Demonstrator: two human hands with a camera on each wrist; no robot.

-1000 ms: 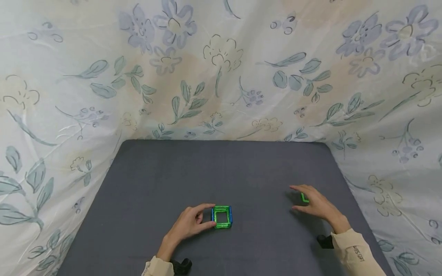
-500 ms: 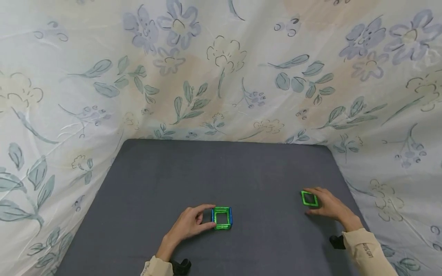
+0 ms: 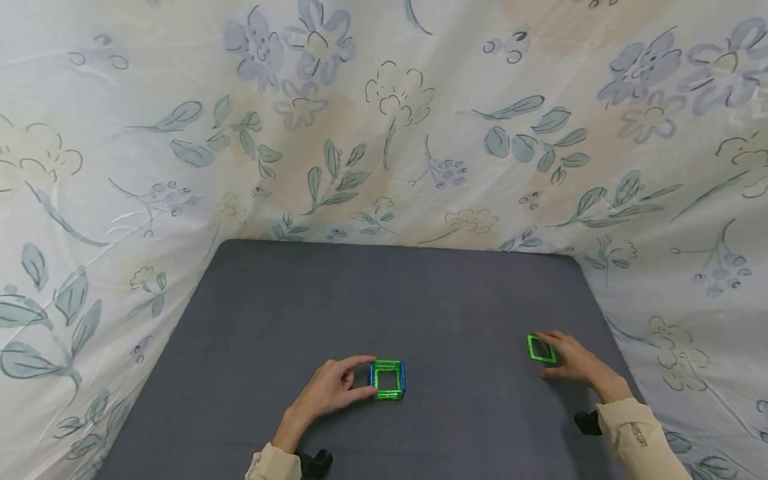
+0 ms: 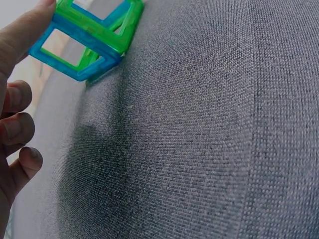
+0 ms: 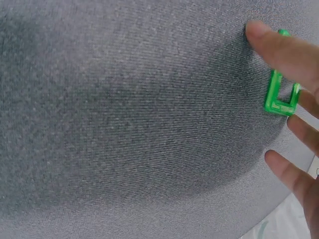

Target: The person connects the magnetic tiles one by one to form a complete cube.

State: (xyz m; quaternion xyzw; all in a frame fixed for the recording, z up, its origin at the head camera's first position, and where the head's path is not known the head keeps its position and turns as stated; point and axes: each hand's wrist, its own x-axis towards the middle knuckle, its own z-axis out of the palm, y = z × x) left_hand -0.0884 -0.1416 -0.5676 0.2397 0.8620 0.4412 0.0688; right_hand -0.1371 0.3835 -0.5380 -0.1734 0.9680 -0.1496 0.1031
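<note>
My left hand [image 3: 326,389] pinches a small cube of green and blue magnetic tiles [image 3: 389,395] between thumb and index finger, at the front middle of the table. The left wrist view shows the open-framed cube [image 4: 94,33] resting on the cloth, the other fingers loosely curled below it. At the right, a single green square magnetic tile [image 3: 543,361] lies flat. My right hand [image 3: 573,363] is over its right side. In the right wrist view the thumb is spread from the fingers, partly covering the green tile [image 5: 272,94]; whether a fingertip touches it I cannot tell.
A dark grey cloth [image 3: 384,300] covers the table. A flowered curtain [image 3: 384,133] hangs behind it and along both sides. A black wrist strap piece [image 3: 316,463] shows under the left wrist, another black piece [image 3: 588,423] under the right.
My right hand has moved right and drawn back from above the green tile, uncovering most of it, then settled beside it. The left hand keeps its pinch on the cube. The view shifts slightly.
</note>
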